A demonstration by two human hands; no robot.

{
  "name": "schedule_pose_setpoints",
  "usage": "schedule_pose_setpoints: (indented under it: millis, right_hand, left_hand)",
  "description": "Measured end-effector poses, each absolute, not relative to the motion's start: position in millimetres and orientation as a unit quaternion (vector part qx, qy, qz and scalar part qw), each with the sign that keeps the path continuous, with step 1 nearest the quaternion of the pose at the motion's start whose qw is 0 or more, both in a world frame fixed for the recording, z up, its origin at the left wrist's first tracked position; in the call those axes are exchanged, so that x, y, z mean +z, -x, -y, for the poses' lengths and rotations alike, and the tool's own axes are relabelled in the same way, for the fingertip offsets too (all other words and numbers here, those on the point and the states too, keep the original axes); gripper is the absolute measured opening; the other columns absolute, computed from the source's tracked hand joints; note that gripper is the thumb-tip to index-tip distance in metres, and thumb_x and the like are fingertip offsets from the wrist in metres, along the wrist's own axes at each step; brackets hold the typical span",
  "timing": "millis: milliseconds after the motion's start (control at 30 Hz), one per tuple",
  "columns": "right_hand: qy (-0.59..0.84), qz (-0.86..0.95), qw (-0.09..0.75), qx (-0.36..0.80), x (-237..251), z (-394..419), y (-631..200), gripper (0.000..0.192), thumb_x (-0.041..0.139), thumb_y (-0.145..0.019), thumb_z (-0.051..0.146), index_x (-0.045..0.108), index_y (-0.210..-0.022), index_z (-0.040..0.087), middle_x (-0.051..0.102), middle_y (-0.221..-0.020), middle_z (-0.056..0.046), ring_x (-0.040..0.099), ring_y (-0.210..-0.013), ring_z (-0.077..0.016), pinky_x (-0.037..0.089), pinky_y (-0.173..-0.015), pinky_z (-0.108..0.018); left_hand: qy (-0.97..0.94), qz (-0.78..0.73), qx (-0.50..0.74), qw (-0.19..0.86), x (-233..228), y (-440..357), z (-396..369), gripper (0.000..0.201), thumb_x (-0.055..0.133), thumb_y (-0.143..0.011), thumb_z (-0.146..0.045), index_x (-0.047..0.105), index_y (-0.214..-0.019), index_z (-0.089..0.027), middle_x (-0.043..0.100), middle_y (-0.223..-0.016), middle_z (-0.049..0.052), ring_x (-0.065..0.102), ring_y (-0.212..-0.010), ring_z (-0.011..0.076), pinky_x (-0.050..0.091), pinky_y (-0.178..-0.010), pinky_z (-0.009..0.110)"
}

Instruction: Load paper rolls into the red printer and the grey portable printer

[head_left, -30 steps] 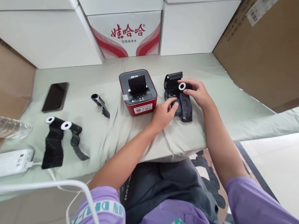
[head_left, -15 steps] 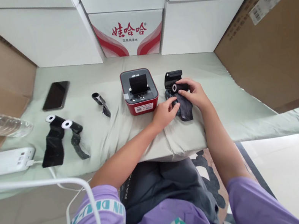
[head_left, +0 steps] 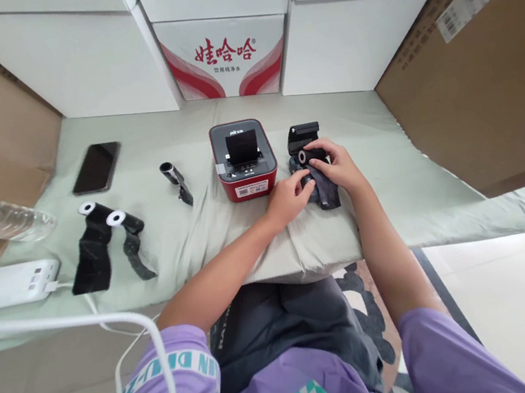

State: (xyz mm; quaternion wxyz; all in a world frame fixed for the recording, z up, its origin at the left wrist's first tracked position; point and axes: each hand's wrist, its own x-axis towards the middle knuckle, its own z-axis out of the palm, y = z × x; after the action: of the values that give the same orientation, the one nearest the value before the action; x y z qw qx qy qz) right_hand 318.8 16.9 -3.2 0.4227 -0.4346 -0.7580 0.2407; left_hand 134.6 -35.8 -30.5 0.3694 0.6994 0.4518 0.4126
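My right hand (head_left: 343, 167) is closed on a roll of black paper (head_left: 310, 155), thumb in front and fingers over the top. From the roll a black strip (head_left: 327, 192) hangs toward the table's front edge. Under it sits a small dark portable printer, its lid (head_left: 303, 137) raised; most of its body is hidden by the roll, the strip and my fingers. My left hand (head_left: 288, 201) grips the left side of this printer with thumb and fingertips. Just left of the hands stands a red and black desktop printer (head_left: 244, 159), black paper sticking up from its slot.
Left on the cloth-covered table lie a short roll (head_left: 172, 174), two more black rolls (head_left: 98, 215), a phone (head_left: 97, 168), a water bottle (head_left: 2, 215) and a white power bank (head_left: 4, 286) with a cable. White cartons (head_left: 228, 57) line the back; a brown carton (head_left: 491, 81) stands right.
My right hand has brought the roll slightly left and down, closer against the small printer. My left hand has barely moved. The whole view has shifted a little.
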Motion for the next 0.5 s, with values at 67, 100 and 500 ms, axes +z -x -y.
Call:
schedule_pose_setpoints:
  millis: [67,100,500]
  right_hand:
    - [0.435,0.760,0.418,0.241,-3.7,-17.3,-319.0,0.029,0.066,-0.083,0.022,0.072,-0.111,0.029,0.069,-0.115,-0.006,0.065,-0.113,-0.0277,0.050,-0.105,-0.049]
    - [0.436,0.762,0.414,0.241,-4.2,-17.6,-319.1,0.029,0.065,-0.084,0.023,0.072,-0.111,0.029,0.069,-0.115,-0.006,0.065,-0.113,-0.0278,0.049,-0.105,-0.049]
    - [0.460,0.763,0.387,0.238,-9.1,-19.2,-320.4,0.030,0.066,-0.084,0.026,0.073,-0.112,0.030,0.072,-0.116,-0.005,0.062,-0.116,-0.0299,0.046,-0.108,-0.053]
  left_hand:
    - [-0.701,-0.451,0.411,0.369,-30.0,-134.4,36.0,0.033,0.062,-0.095,-0.035,0.072,-0.122,-0.018,0.059,-0.067,-0.002,0.055,-0.063,0.0140,0.040,-0.064,0.028]
    - [-0.702,-0.451,0.409,0.370,-29.8,-134.2,36.1,0.033,0.061,-0.096,-0.035,0.072,-0.122,-0.018,0.058,-0.067,-0.002,0.055,-0.063,0.0140,0.040,-0.064,0.028]
    - [-0.708,-0.450,0.407,0.360,-32.1,-134.4,35.1,0.036,0.061,-0.095,-0.038,0.071,-0.123,-0.018,0.057,-0.065,-0.003,0.053,-0.061,0.0131,0.039,-0.063,0.028]
